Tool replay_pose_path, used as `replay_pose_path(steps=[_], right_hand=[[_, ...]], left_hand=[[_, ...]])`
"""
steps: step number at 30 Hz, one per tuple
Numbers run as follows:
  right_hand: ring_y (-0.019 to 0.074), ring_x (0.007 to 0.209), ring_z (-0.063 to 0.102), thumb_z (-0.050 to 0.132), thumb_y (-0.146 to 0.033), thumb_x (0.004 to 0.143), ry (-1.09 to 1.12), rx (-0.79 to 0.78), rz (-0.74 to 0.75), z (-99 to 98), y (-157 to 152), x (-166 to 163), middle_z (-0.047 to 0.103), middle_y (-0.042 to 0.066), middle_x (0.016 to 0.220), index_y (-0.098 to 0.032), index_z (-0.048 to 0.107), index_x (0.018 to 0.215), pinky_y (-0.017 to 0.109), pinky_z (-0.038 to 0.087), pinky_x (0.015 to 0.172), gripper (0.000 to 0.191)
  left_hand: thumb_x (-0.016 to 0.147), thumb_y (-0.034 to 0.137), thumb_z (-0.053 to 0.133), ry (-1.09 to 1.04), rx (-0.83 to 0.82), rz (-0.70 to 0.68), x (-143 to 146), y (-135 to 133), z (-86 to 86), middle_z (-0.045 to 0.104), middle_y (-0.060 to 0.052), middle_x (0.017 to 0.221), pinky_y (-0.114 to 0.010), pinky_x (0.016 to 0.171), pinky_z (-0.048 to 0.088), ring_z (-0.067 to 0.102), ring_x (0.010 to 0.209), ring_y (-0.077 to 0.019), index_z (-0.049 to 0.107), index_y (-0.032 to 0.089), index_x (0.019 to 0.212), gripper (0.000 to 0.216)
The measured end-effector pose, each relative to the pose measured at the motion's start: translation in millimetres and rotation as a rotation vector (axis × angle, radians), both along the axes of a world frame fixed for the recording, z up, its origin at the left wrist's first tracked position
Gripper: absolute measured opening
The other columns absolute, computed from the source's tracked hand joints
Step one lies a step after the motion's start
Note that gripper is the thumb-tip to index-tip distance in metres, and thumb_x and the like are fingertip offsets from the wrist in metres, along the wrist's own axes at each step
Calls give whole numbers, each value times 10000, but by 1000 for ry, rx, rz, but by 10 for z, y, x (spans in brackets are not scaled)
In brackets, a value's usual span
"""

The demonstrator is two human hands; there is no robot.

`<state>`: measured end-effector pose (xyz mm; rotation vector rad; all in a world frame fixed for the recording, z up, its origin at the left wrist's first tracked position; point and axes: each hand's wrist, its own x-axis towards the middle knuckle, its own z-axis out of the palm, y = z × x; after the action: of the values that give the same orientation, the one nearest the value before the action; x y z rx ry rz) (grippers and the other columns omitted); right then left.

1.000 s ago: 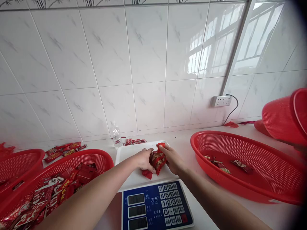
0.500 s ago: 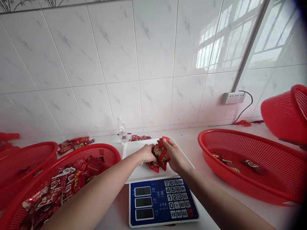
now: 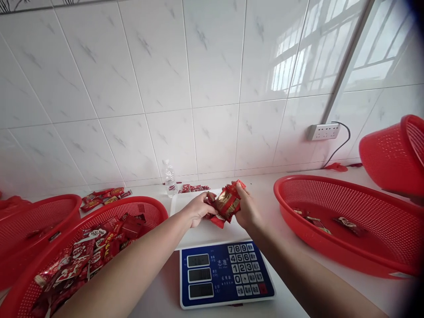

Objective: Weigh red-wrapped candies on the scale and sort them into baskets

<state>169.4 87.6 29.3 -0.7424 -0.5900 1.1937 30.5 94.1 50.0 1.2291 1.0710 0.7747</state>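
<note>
A bunch of red candy packets (image 3: pixel 227 203) is gripped between my two hands, just above the white tray (image 3: pixel 198 232) of an electronic scale (image 3: pixel 225 274). My left hand (image 3: pixel 195 210) closes on the bunch's left side. My right hand (image 3: pixel 247 210) closes on its right side, with packet ends sticking out above the fingers. The scale's blue keypad and three displays face me below the hands.
A red mesh basket (image 3: pixel 79 251) full of candy packets sits at the left, with another red basket (image 3: pixel 33 225) beyond it. At the right, a large red basket (image 3: pixel 347 221) holds a few packets. A tipped red basket (image 3: pixel 394 154), a water bottle (image 3: pixel 170 179) and loose packets (image 3: pixel 106 196) line the tiled wall.
Both hands have lifted the bunch of packets off the scale tray and carried it a little up and to the right. The head view has shifted slightly.
</note>
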Motion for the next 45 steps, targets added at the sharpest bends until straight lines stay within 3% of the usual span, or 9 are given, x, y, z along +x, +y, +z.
replay_pose_path(steps=[5,13,22,27,32,36,40,43,45], right_hand=[[168,739,641,667,-431,712,33,6,-33,-8,39,110,662,-9,796,-244,585,886,295,534,659,268],[178,707,639,693,-423,683,36,-44,27,-113,76,149,662,2,781,-237,584,888,301,531,621,298],[137,610,614,689,-377,690,32,-98,30,-130,69,123,629,-36,679,-240,562,888,255,504,566,272],[153,603,613,703,-406,676,4,-64,186,-63,-44,2,630,-22,647,-217,552,786,261,488,550,266],[144,554,589,776,-392,598,-34,-27,292,-4,-138,-68,618,-20,617,-188,575,761,235,439,485,329],[132,528,568,821,-346,520,-5,-24,237,-69,-80,-17,602,-43,592,-203,547,747,242,445,491,383],[131,568,575,827,-353,495,40,-20,164,-114,-17,64,605,-49,612,-210,538,760,260,476,553,418],[125,597,578,816,-350,521,59,-6,148,-82,-23,96,615,-45,643,-209,549,780,263,484,594,397],[128,614,582,806,-352,540,63,5,153,-47,-45,91,623,-38,665,-207,559,793,268,487,613,383]], left_hand=[[574,-48,610,-3,-3,80,-75,54,7,595,16,750,-205,546,393,565,608,-84,509,171,835,355],[574,-37,590,15,44,66,-120,42,-25,645,-32,793,-209,527,374,572,597,-94,531,149,754,265],[600,22,605,-15,150,130,-54,-68,170,556,40,654,-193,509,357,478,502,-54,555,171,777,236],[580,34,581,-69,242,95,110,-66,29,520,55,590,-184,469,328,459,475,-62,550,174,764,233],[579,-20,492,3,309,104,268,-117,-52,566,27,646,-194,551,405,534,582,-98,539,174,770,277],[583,-22,488,89,321,147,258,-123,-42,577,23,705,-220,599,424,532,610,-113,562,202,909,403],[637,-3,488,87,327,263,187,-53,-55,601,-29,937,-254,724,437,568,844,-156,566,218,976,412],[742,84,490,74,286,309,142,-18,-49,575,-54,1042,-275,768,442,557,933,-170,546,206,984,278],[830,250,488,33,237,247,126,-27,-25,582,-58,1020,-300,752,466,574,893,-175,536,202,999,182]])
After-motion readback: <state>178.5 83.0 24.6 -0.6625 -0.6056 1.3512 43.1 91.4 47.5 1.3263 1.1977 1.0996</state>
